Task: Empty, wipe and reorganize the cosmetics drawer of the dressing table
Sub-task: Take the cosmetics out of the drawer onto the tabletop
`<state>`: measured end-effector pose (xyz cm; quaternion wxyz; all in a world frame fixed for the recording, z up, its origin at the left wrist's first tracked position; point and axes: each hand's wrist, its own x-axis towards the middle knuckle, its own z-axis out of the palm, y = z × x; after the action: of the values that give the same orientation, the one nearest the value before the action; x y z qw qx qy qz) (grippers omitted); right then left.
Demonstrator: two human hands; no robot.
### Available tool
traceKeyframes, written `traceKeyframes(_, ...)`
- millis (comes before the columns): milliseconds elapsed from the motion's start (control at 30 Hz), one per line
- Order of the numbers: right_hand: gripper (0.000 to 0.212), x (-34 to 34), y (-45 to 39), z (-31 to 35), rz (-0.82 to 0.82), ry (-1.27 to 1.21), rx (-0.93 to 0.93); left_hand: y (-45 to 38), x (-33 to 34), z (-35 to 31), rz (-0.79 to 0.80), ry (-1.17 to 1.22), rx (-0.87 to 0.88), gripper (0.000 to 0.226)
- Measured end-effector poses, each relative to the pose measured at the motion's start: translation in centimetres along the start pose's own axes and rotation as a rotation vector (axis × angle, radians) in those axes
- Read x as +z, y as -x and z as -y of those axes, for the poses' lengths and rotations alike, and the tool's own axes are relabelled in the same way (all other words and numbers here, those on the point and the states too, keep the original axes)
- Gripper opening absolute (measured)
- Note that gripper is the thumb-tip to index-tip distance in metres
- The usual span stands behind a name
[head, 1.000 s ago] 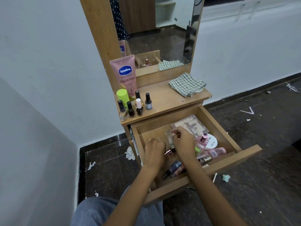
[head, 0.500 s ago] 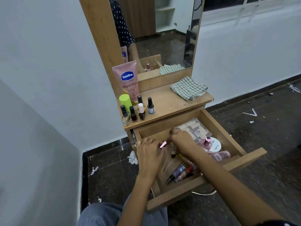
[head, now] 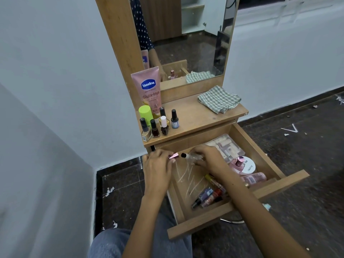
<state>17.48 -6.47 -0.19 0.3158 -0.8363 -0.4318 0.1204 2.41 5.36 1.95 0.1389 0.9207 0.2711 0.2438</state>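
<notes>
right hand (head: 206,159) | clear bottle (head: 193,156) | lying crosswise, black tip leftward

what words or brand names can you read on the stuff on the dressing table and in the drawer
"Vaseline." on the blue badge of the pink tube
"Gluta-Hya" below the badge on the same tube
"10X" near the bottom of that tube, partly hidden by the bottles in front
"zudio" on the lid of the white round jar in the drawer; smaller print beside it is too small to read
Labels on the nail polish bottles: too small to read
Pink bottle label: blurred
</notes>
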Motion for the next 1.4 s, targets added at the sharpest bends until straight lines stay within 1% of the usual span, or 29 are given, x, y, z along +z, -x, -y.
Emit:
traceKeyframes(133, 0.032, 0.2, 0.0, 0.4, -0.017, 0.063, -0.077, -0.2, 0.0, -0.1, 0.049, 0.029, 0.064, 0.024)
traceKeyframes(233, 0.033, 0.3, 0.0, 0.6, -0.005, 0.099, -0.153, -0.5, 0.2, -0.5, 0.129, 0.14, 0.093, 0.026)
traceKeyframes(267, 0.032, 0.3, 0.0, 0.6, -0.002, 0.095, -0.171, -0.5, 0.2, -0.6, 0.133, 0.189, 0.113, 0.027)
traceKeyframes(367, 0.026, 0.1, 0.1, 0.6, -0.016, -0.014, -0.166, -0.3, 0.4, -0.7, 0.063, 0.302, 0.129, 0.037)
traceKeyframes(433, 0.026, 0.0, 0.2, 0.8, -0.023, -0.147, -0.123, 0.2, 0.9, -0.7, -0.042, 0.308, 0.061, 0.042)
traceKeyframes(500, 0.029, 0.0, 0.2, 1.1, -0.078, -0.232, -0.104, 0.8, 1.5, -1.1, -0.123, 0.3, -0.024, 0.043)
traceKeyframes(533, 0.029, -0.1, 0.1, 1.1, -0.129, -0.269, -0.101, 1.1, 1.9, -1.4, -0.133, 0.293, -0.042, 0.043)
traceKeyframes(600, 0.029, -0.5, 0.0, 1.3, -0.241, -0.343, -0.095, 1.4, 2.7, -1.9, -0.115, 0.222, -0.014, 0.044)
traceKeyframes(700, 0.031, -1.6, -0.5, 2.2, -0.392, -0.391, -0.118, 1.2, 4.1, -1.7, -0.073, 0.029, 0.073, 0.048)
traceKeyframes(833, 0.027, -2.4, -2.6, 4.0, -0.502, -0.43, -0.124, 0.7, 4.7, -1.4, -0.026, -0.084, 0.07, 0.05)
traceKeyframes(967, 0.03, -1.8, -5.0, 4.7, -0.541, -0.367, -0.09, 0.9, 4.5, -1.7, -0.022, -0.131, 0.051, 0.048)
traceKeyframes(1067, 0.028, -1.1, -6.0, 5.0, -0.551, -0.355, -0.055, 0.9, 4.6, -1.7, -0.009, -0.131, 0.035, 0.047)
traceKeyframes(1300, 0.03, -0.6, -7.4, 5.7, -0.584, -0.337, -0.004, 0.9, 4.7, -1.6, -0.02, -0.118, 0.048, 0.045)
traceKeyframes(1367, 0.035, -0.7, -7.5, 5.8, -0.563, -0.351, 0.004, 0.9, 4.7, -1.5, -0.03, -0.117, 0.052, 0.045)
traceKeyframes(1400, 0.041, -0.8, -7.3, 5.7, -0.548, -0.367, 0.014, 0.9, 4.7, -1.5, -0.038, -0.114, 0.06, 0.045)
